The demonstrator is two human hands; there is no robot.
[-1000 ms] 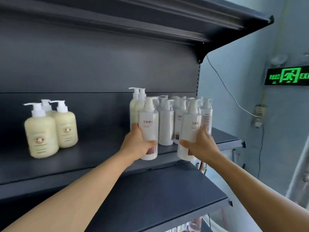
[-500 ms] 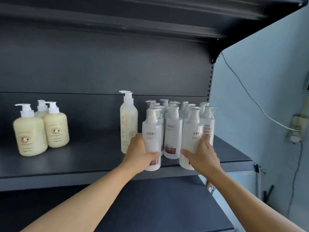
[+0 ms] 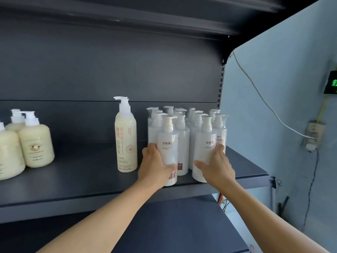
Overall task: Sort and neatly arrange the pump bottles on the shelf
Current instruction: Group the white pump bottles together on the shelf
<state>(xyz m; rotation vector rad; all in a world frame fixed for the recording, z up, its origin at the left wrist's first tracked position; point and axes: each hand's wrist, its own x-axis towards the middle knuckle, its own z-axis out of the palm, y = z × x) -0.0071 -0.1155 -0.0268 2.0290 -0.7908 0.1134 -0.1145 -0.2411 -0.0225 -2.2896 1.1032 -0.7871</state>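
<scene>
White pump bottles stand clustered at the right end of the dark shelf [image 3: 87,178]. My left hand [image 3: 153,167] curls around the front-left bottle [image 3: 168,143]; my right hand [image 3: 217,165] wraps the front-right bottle [image 3: 204,143], both upright on the shelf.

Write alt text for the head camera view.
Two bare hands each grip a white pump bottle at the front of a white cluster on a dark shelf: left hand, right hand. A tall cream bottle stands left of them.
</scene>
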